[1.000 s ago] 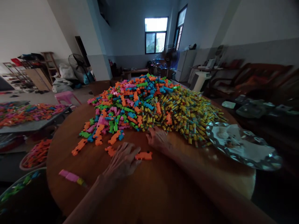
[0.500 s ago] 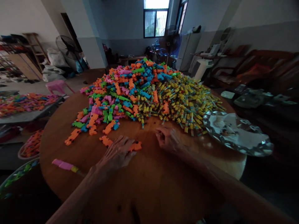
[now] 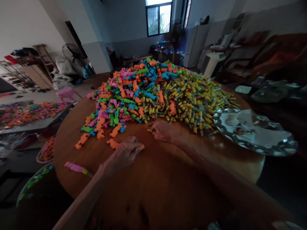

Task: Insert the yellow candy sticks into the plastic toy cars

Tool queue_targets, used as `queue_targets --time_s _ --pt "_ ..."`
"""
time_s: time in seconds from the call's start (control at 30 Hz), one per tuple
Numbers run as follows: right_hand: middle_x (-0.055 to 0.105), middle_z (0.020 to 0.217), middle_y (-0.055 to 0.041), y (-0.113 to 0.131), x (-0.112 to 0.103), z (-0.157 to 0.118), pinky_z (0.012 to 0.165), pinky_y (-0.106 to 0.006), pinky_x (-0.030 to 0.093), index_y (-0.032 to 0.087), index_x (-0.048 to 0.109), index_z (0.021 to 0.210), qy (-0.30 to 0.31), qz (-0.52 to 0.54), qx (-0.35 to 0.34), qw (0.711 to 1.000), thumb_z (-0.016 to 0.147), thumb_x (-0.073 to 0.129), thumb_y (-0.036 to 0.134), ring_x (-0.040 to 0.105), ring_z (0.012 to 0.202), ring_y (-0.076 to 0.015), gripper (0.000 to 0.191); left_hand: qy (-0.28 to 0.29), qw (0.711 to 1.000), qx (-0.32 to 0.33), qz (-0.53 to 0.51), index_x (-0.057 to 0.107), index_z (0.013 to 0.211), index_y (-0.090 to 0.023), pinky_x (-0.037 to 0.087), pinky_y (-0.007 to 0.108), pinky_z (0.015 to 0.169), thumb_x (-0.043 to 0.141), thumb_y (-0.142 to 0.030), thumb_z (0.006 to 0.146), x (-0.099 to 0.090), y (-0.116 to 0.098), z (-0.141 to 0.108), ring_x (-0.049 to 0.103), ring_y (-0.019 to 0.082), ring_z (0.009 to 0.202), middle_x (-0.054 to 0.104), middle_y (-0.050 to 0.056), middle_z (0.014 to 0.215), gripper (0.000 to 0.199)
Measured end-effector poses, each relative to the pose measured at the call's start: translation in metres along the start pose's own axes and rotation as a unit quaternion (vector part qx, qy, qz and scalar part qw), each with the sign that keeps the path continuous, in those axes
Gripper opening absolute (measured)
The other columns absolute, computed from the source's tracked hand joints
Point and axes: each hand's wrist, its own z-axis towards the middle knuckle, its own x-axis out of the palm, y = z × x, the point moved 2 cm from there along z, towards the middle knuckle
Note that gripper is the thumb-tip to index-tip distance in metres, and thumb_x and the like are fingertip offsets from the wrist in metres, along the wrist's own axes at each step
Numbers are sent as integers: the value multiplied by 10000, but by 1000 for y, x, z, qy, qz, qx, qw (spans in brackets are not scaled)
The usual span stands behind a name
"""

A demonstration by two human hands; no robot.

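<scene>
My left hand [image 3: 128, 149] is closed around an orange toy car, whose end shows past the fingertips. Fingers of my right hand [image 3: 161, 130] pinch a small yellow-capped tube [image 3: 150, 130] just in front of the heap. Behind both hands rise a pile of orange, blue, green and pink toy cars [image 3: 116, 110] and, to its right, many yellow-capped clear tubes [image 3: 192, 102]. One loose orange car [image 3: 112, 143] lies beside my left hand. A pink car joined to a yellow-capped tube [image 3: 76, 167] rests at the left of the round wooden table [image 3: 153, 191].
On the table's right edge sits a silvery tray [image 3: 259, 132] with white paper. More toys cover a side table [image 3: 48, 119] at left, above a basket of orange pieces [image 3: 46, 150]. A pink stool [image 3: 68, 93] and a floor fan [image 3: 74, 54] stand farther back.
My left hand has closed on the orange car that lay under it. My right hand has moved left and now pinches a tube. The view has shifted slightly.
</scene>
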Motion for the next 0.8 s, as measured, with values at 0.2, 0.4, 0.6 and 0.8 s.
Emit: queue_targets --time_s 0.2,0.4,0.6,0.8 --pt "715 931 -101 17 -6 -41 737 -294 391 144 735 961 95 -22 -58 994 875 562 137 625 849 -196 193 -32 999 3 21 647 1067 -175 461 334 832 456 -278 1024 5 3 2 584 196 931 639 71 951 221" --pt "695 1037 -107 26 -4 -51 808 -296 398 144 711 1088 110 -10 -91 990 886 555 117 624 944 -204 256 -38 998 19 51 597 1234 -200 479 374 887 525 -263 977 7 8 -2 584 233 1038 640 91 1076 274" --pt "690 1051 -109 27 -3 -54 845 -314 410 134 716 1062 95 19 -80 992 904 541 127 620 946 -204 236 -31 997 24 62 640 1060 -179 458 357 809 492 -230 992 9 9 -2 558 226 955 605 77 960 170" --pt "681 1055 -109 28 -4 -52 821 -311 417 142 708 989 115 11 -93 989 893 546 124 618 963 -206 189 -32 997 14 71 634 1077 -192 463 360 843 504 -198 984 6 4 -1 554 224 970 602 66 958 161"
